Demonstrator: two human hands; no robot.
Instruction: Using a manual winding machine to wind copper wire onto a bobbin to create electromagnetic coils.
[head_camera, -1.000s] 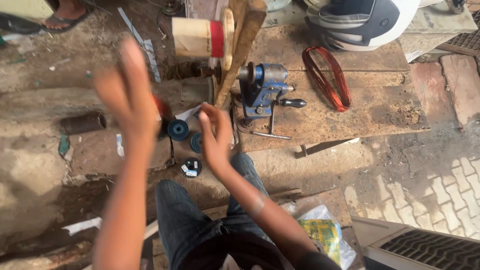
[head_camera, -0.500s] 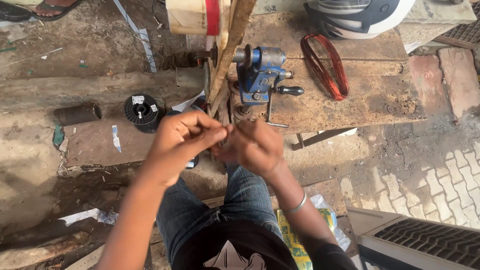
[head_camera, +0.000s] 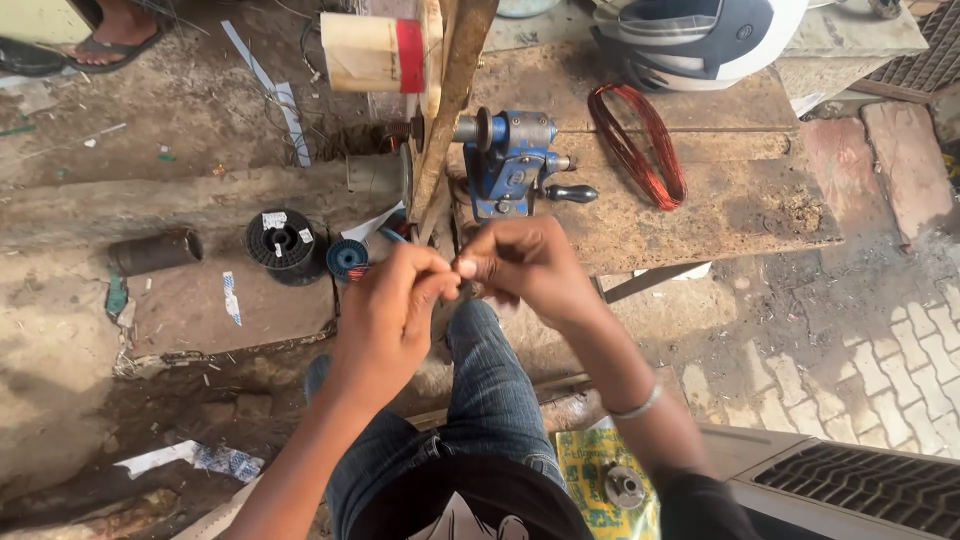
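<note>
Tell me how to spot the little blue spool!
Start at the wooden workbench with the blue hand-crank winder on it. Look down past its left edge to the ground, where a big black spool lies. The small blue spool sits touching its right side, just above the left hand; it is the smaller one, and bright blue, not black.

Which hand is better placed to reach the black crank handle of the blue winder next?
Probably the right hand: it sits just below the blue winder, with the black crank handle on its side. The left hand is lower and farther away.
</note>
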